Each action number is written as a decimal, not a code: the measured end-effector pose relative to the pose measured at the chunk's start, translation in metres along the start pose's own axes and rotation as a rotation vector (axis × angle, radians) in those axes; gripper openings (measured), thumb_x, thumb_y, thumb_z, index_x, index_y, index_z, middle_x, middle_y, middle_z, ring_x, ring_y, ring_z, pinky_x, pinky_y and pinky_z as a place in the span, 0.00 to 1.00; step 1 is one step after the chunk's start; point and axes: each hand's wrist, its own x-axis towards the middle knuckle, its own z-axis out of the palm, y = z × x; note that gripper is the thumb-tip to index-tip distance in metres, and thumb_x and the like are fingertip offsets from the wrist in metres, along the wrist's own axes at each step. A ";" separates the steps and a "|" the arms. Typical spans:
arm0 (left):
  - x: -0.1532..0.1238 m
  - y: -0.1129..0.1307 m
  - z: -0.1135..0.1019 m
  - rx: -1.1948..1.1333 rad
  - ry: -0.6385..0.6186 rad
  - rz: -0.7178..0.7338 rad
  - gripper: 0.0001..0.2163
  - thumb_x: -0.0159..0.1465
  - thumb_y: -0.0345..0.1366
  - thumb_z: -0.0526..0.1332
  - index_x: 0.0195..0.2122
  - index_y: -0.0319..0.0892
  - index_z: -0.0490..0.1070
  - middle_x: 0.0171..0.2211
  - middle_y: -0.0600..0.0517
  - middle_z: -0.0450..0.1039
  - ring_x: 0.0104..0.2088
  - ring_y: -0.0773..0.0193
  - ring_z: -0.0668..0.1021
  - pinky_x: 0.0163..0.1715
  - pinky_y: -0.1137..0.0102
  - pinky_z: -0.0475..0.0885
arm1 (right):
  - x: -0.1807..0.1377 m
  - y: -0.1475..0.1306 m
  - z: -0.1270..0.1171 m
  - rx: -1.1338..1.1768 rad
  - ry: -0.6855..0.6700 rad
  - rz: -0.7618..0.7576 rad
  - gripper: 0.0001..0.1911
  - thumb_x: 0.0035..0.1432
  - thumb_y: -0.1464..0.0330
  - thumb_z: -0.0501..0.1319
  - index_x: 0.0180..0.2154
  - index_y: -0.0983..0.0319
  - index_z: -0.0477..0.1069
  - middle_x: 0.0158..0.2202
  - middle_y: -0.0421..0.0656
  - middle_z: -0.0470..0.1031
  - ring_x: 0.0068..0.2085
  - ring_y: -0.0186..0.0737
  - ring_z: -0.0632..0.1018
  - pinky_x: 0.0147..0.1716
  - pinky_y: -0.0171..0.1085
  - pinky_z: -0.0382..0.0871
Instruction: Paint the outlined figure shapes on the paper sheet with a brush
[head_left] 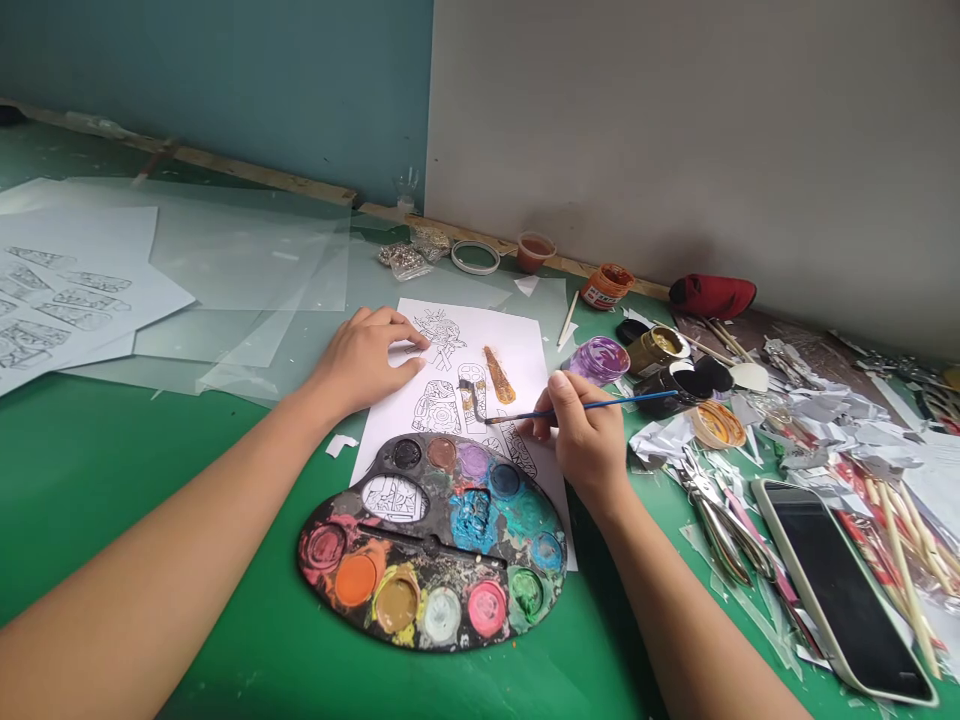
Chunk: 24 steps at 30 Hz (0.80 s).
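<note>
I watch from far off through the head camera. The paper [517, 325] lies flat on the green table [247, 640], right in front of the person. The left hand [367, 360] rests on its left edge with fingers spread and holding nothing, I think so the sheet won't slide. The right hand [581, 430] has thumb and fingers pinched on a thin blue brush [630, 399], held low like a pencil, which should help with small shapes. The brush points at the middle drawing, which has some dark paint on it. A long orange-brown shape [499, 376] sits just beside it.

The paint palette [442, 490] sits on the near part of the paper, maybe so the colors are close by. The purple jar [600, 358] and black jar [664, 385] stand near the right hand, easy to reach.

Some things I can't see well. The palette covers the bottom drawings, though a bit peeks through its hole. I can't tell if the brush tip touches the paper. The right hand's lower fingers are tucked out of sight. The printed sheets [82, 290] on the left are cut off by the edge of my view.
</note>
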 end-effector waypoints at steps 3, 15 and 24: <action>0.000 0.000 0.000 0.003 -0.005 -0.001 0.14 0.60 0.42 0.61 0.44 0.48 0.80 0.50 0.49 0.74 0.55 0.47 0.71 0.57 0.53 0.66 | 0.000 0.000 -0.001 0.005 -0.003 -0.014 0.26 0.61 0.48 0.58 0.20 0.58 0.65 0.13 0.36 0.66 0.16 0.34 0.72 0.18 0.34 0.66; 0.000 0.001 -0.001 -0.003 -0.002 0.001 0.14 0.60 0.42 0.60 0.44 0.48 0.80 0.50 0.48 0.74 0.53 0.47 0.72 0.56 0.53 0.68 | 0.000 0.001 -0.002 -0.013 -0.012 -0.035 0.26 0.61 0.48 0.58 0.19 0.58 0.64 0.13 0.36 0.65 0.16 0.34 0.71 0.18 0.33 0.66; 0.001 0.001 0.000 0.000 0.006 0.001 0.14 0.60 0.42 0.61 0.43 0.48 0.80 0.50 0.49 0.75 0.53 0.47 0.73 0.56 0.53 0.68 | 0.000 0.001 -0.002 -0.005 -0.011 -0.048 0.25 0.61 0.50 0.58 0.19 0.58 0.64 0.13 0.36 0.65 0.16 0.34 0.73 0.17 0.33 0.65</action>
